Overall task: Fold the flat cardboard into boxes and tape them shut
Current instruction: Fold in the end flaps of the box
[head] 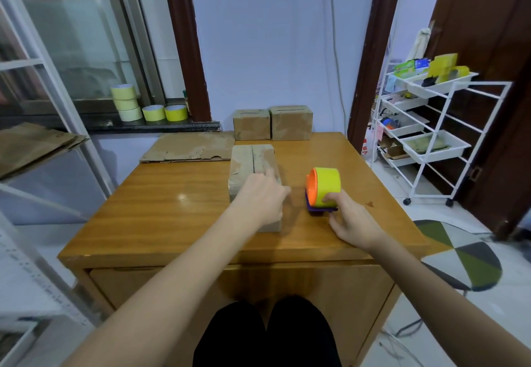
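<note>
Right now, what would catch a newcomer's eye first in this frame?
The yellow tape dispenser at table centre-right, where the right hand touches it. Beside it, the left hand presses on a folded cardboard box whose top seam is untaped. Two finished boxes stand at the far edge.

Box (253,171) front under left hand (260,197)

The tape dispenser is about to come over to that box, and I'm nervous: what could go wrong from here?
1. The box's top flaps show an open seam; the left hand covers only its near end, so the far end may spring up.
2. The right hand only touches the tape dispenser with its fingertips, so it might slip when lifted.
</note>
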